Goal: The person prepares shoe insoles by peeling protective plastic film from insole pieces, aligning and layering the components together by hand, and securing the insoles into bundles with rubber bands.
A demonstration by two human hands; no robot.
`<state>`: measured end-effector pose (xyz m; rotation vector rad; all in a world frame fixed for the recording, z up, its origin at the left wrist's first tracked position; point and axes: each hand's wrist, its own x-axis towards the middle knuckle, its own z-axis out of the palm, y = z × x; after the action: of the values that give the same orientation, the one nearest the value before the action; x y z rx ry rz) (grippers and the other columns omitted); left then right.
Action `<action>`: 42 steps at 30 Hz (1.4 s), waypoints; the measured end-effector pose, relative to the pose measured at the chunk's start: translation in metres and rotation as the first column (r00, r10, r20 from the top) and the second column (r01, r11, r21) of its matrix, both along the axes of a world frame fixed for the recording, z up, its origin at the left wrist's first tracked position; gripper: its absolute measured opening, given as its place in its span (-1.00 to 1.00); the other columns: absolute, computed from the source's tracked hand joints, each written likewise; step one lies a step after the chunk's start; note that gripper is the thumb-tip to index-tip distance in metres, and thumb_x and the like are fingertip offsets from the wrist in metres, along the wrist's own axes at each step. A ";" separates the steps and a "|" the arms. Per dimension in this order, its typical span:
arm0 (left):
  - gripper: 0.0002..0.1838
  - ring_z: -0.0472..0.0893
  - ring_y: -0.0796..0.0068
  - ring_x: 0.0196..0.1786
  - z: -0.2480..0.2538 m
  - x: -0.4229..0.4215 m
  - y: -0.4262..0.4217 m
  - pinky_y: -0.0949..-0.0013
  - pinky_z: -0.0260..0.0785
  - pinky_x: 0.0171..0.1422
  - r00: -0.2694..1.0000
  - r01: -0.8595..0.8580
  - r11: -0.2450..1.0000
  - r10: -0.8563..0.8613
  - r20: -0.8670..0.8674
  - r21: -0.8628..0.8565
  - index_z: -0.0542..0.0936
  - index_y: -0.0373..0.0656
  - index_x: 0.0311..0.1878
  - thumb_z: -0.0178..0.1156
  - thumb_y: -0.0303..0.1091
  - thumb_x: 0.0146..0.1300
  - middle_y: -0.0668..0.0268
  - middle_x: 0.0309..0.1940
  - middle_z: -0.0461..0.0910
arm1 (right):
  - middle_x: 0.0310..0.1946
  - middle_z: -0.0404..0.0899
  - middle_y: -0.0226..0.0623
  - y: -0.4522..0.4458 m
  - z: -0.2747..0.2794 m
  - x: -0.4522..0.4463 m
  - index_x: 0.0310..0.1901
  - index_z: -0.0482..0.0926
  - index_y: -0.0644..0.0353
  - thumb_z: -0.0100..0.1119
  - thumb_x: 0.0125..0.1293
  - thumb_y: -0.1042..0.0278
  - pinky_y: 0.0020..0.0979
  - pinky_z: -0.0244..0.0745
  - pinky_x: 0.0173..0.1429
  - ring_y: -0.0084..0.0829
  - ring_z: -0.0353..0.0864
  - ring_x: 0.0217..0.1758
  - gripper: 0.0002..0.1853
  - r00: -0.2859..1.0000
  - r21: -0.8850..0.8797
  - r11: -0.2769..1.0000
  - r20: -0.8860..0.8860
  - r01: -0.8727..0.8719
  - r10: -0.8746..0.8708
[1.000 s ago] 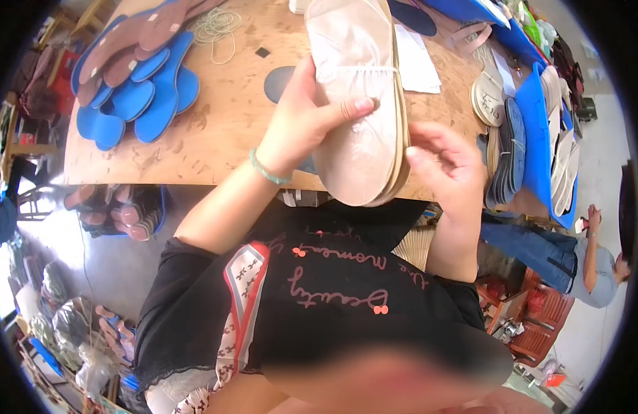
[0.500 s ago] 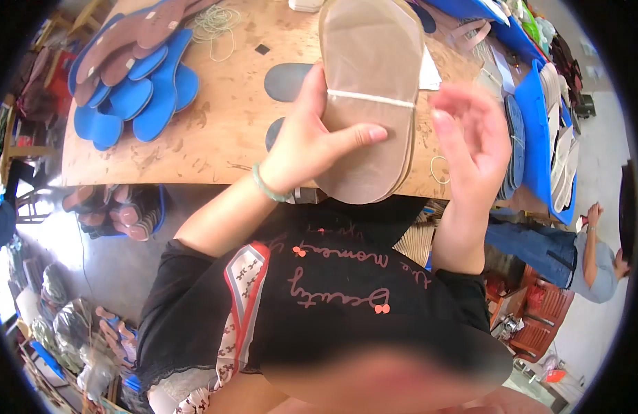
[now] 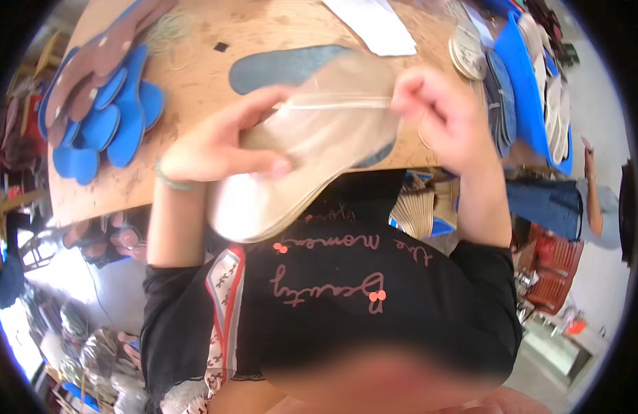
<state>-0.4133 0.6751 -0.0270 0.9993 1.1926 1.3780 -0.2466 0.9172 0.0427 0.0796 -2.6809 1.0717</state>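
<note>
A bundle of beige insoles (image 3: 312,152) is tilted over the table's front edge, blurred by motion. My left hand (image 3: 226,141) grips its left side, thumb on top and fingers round the far edge. A pale band (image 3: 340,103) crosses the bundle and stretches toward my right hand (image 3: 440,114), whose fingers are pinched on it at the bundle's right side. Beyond the bundle, a dark grey insole (image 3: 284,67) lies on the table, and part of another dark piece (image 3: 375,157) shows beneath it.
Blue and brown insoles (image 3: 101,127) are piled on the wooden table (image 3: 188,90) at left. White paper (image 3: 375,26) lies at the back. At right are banded dark insoles (image 3: 500,103) and a blue bin (image 3: 529,90). Another person (image 3: 595,200) is at far right.
The bundle has tilted and moved left and toward me with my left hand. My right hand has gone from open beside the bundle to pinching the band. The view has shifted.
</note>
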 end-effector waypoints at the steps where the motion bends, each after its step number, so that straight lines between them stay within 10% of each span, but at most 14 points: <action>1: -0.13 0.32 0.45 0.34 -0.005 -0.005 -0.004 0.37 0.15 0.43 0.992 0.127 0.992 -0.127 -0.026 -0.020 0.23 -0.31 0.41 0.45 -0.48 0.03 0.21 0.29 0.37 | -0.45 0.46 -0.59 0.014 -0.001 0.000 -0.20 0.54 0.17 0.14 0.40 0.39 -0.62 0.24 -0.33 -0.74 0.38 -0.40 -0.93 0.991 0.027 0.992 -0.071 0.119 -0.117; 4: -0.10 0.31 0.42 0.35 -0.008 -0.005 -0.010 0.37 0.14 0.43 0.949 0.316 0.939 -0.314 0.042 -0.136 0.20 -0.29 0.43 0.44 -0.51 0.01 0.19 0.30 0.36 | -0.42 0.47 -0.68 0.079 0.010 0.001 -0.17 0.56 0.19 0.15 0.40 0.34 -0.69 0.19 -0.35 -0.83 0.34 -0.38 -0.89 0.916 -0.218 0.901 -0.061 0.375 -0.396; 10: -0.11 0.32 0.43 0.35 -0.024 0.007 -0.012 0.36 0.15 0.42 0.989 -0.117 0.993 0.116 -0.088 -0.003 0.18 -0.28 0.44 0.40 -0.57 0.03 0.18 0.29 0.37 | -0.33 0.62 -0.41 0.169 -0.070 0.049 -0.04 0.55 0.26 0.12 0.36 0.32 -0.58 0.34 -0.43 -0.65 0.49 -0.46 -0.77 0.622 0.388 0.831 0.552 0.398 -0.555; 13: -0.16 0.41 0.45 0.27 -0.012 0.019 0.002 0.36 0.23 0.36 0.948 -0.306 0.952 0.308 -0.086 0.036 0.19 -0.25 0.42 0.39 -0.55 0.08 0.20 0.21 0.44 | -0.14 0.67 -0.21 0.169 -0.098 0.069 0.12 0.50 0.31 0.12 0.34 0.35 -0.48 0.49 -0.37 -0.51 0.63 -0.41 -0.64 0.662 0.221 0.828 0.510 0.516 -0.549; 17: -0.20 0.52 0.48 0.13 -0.004 0.034 0.028 0.35 0.37 0.24 0.902 -0.410 0.906 0.420 -0.099 0.106 0.17 -0.24 0.39 0.38 -0.51 0.12 0.20 0.09 0.54 | -0.02 0.65 -0.14 0.101 -0.039 0.032 0.20 0.46 0.32 0.16 0.35 0.33 -0.43 0.58 -0.18 -0.42 0.68 -0.15 -0.58 0.570 0.500 0.681 0.382 0.535 -0.728; 21: -0.25 0.60 0.40 0.05 -0.009 0.056 0.053 0.34 0.44 0.14 0.864 -0.417 0.883 0.458 -0.208 0.214 0.13 -0.21 0.36 0.34 -0.47 0.18 0.11 -0.01 0.58 | -0.15 0.67 -0.17 0.028 -0.018 -0.006 -0.07 0.61 0.27 0.36 0.21 0.35 -0.42 0.50 -0.14 -0.43 0.63 -0.15 -0.71 0.869 -0.500 0.822 -0.238 0.273 -0.434; 23: -0.22 0.63 0.31 0.03 -0.007 0.066 0.059 0.31 0.46 0.10 0.867 -0.397 0.896 0.438 -0.238 0.201 0.07 -0.17 0.36 0.34 -0.46 0.19 0.05 -0.01 0.57 | 0.11 0.51 -0.17 0.003 -0.012 -0.012 0.06 0.56 0.15 0.34 0.27 0.26 -0.39 0.46 0.08 -0.45 0.57 0.01 -0.64 0.897 -0.253 0.922 -0.261 0.293 -0.357; 30: -0.16 0.49 0.34 0.21 -0.014 0.081 0.054 0.28 0.38 0.26 0.765 -0.395 0.852 0.512 -0.391 0.343 -0.03 -0.25 0.40 0.33 -0.43 0.22 0.03 0.15 0.46 | 0.06 0.52 -0.21 -0.006 -0.045 -0.032 -0.17 0.57 0.32 0.25 0.26 0.64 -0.54 0.45 0.05 -0.54 0.52 0.00 -0.87 0.881 -0.445 0.894 -0.399 0.057 -0.255; 33: -0.32 0.42 0.43 0.26 -0.007 0.082 0.050 0.30 0.32 0.30 0.916 -0.398 0.895 0.377 0.137 0.199 0.10 -0.30 0.40 0.21 -0.30 0.36 0.13 0.17 0.46 | 0.07 0.52 -0.20 -0.014 -0.054 -0.043 -0.17 0.57 0.32 0.24 0.28 0.62 -0.55 0.44 0.03 -0.58 0.52 -0.05 -0.89 0.901 -0.454 0.889 -0.410 -0.064 -0.145; 36: -0.47 0.45 0.49 0.21 0.002 0.079 0.047 0.35 0.34 0.27 0.760 -0.407 0.911 0.378 0.529 -0.067 0.29 -0.28 0.35 0.05 -0.16 0.46 0.23 0.16 0.48 | 0.06 0.52 -0.20 -0.018 -0.058 -0.053 -0.16 0.56 0.31 0.25 0.28 0.60 -0.55 0.45 -0.03 -0.59 0.53 -0.13 -0.88 0.933 -0.507 0.859 -0.339 -0.077 -0.117; 39: -0.51 0.53 0.50 0.12 0.001 0.080 0.046 0.40 0.39 0.20 0.767 -0.514 0.852 0.508 0.392 -0.097 0.39 -0.28 0.28 -0.08 -0.08 0.52 0.25 0.10 0.54 | 0.00 0.56 -0.20 -0.026 -0.059 -0.068 -0.19 0.58 0.31 0.28 0.27 0.58 -0.57 0.45 -0.11 -0.62 0.51 -0.23 -0.90 0.860 -0.481 0.863 -0.496 -0.156 -0.121; 42: -0.49 0.57 0.49 0.08 -0.006 0.076 0.042 0.39 0.41 0.18 0.711 -0.576 0.812 0.553 0.435 -0.092 0.39 -0.27 0.29 -0.10 -0.03 0.52 0.25 0.10 0.56 | -0.20 0.65 -0.26 -0.026 -0.058 -0.066 -0.24 0.63 0.22 0.39 0.16 0.44 -0.40 0.47 -0.19 -0.41 0.60 -0.17 -0.84 0.806 -0.057 0.985 -0.567 0.164 -0.167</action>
<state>-0.3378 0.7176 -0.0326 0.2920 1.1521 2.0015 -0.3130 0.8909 -0.0153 0.1384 -2.0957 0.8315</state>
